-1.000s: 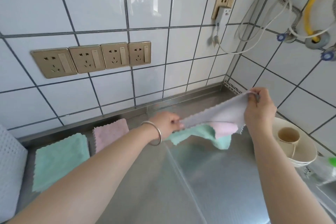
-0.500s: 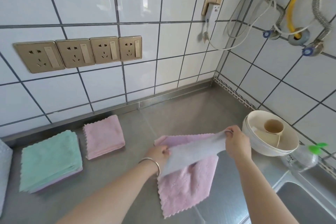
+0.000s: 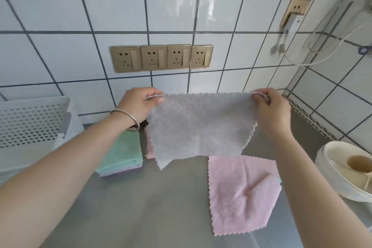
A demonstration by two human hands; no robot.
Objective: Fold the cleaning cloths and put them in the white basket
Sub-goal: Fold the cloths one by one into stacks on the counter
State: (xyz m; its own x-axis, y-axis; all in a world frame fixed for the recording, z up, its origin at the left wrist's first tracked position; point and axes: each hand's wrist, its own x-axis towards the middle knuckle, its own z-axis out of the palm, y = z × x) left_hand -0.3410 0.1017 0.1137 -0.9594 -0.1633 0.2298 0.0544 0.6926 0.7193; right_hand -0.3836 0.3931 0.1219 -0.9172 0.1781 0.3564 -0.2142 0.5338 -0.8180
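Note:
A pale grey cleaning cloth (image 3: 201, 127) hangs spread out in the air above the steel counter. My left hand (image 3: 141, 104) pinches its top left corner and my right hand (image 3: 271, 110) pinches its top right corner. Below it an unfolded pink cloth (image 3: 241, 197) lies flat on the counter. A folded stack with a green cloth on top (image 3: 122, 153) sits to the left, and a folded pink cloth (image 3: 149, 147) peeks out behind the grey one. The white perforated basket (image 3: 30, 125) stands at the far left.
Stacked cream bowls with a small cup (image 3: 346, 169) sit at the right edge. A row of gold wall sockets (image 3: 161, 58) is on the tiled wall, and a plugged-in white cable (image 3: 289, 28) hangs at the upper right. The steel counter (image 3: 161, 207) stretches toward me.
Both hands lifted the grey cloth off the pile and raised it, spread wide. The view swung left, bringing the white basket into sight.

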